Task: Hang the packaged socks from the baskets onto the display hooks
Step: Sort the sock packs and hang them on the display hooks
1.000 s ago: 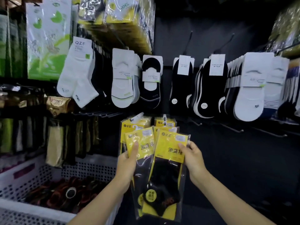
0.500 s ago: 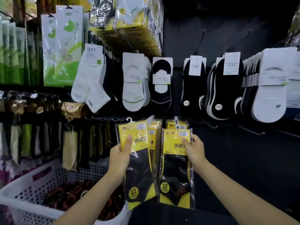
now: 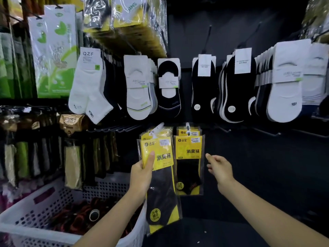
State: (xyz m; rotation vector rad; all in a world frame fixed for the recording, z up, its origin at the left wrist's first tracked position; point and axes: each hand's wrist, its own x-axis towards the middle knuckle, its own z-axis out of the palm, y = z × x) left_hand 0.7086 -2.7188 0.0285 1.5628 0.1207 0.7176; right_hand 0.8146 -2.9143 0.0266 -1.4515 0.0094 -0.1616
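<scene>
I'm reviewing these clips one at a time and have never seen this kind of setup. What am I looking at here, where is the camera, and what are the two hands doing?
There is no machine here. The camera sits on a person's head, looking forward and down at their own bare arms in front of a shop's sock display wall.

The left hand grips a clear-wrapped pack of black socks with a yellow card by its top, thumb on the card. The right hand is open and holds nothing; it hovers beside a matching yellow-carded pack hanging on a hook, not touching it.

At lower left is a white perforated plastic basket with dark red and black items inside. Above hang rows of white and black carded socks.
</scene>
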